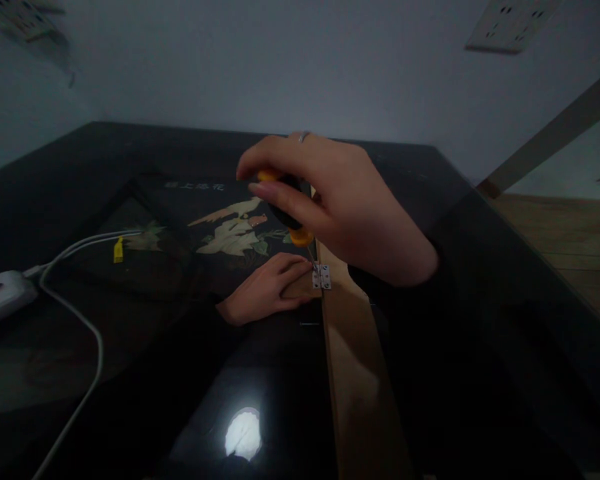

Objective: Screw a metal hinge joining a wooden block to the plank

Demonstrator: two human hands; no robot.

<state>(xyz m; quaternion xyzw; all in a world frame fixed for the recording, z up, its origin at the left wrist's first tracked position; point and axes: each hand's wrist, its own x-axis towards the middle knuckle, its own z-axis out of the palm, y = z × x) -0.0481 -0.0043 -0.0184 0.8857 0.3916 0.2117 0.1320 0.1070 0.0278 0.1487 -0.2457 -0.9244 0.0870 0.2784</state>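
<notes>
My right hand [325, 193] is closed around the yellow and black handle of a screwdriver [301, 236]. The tool slants down, and its thin shaft reaches a small silver hinge [322, 276]. That hinge spans the seam between a long wooden board [355, 353] and a short wooden piece [300, 287]. My left hand [265, 287] is closed on the short piece, fingers along its far edge and thumb along its near edge. Whether a screw sits under the screwdriver tip is too small to tell. A thin dark screw or nail [309, 324] lies just nearer than the short piece.
A glossy black table [145, 360] with an inlaid bird and flower picture carries the work. At the left lie a white power strip [5, 297] and a white cable [97, 340] with a yellow tag [119, 250]. The wall [260, 67] rises behind, bearing a socket plate [510, 27].
</notes>
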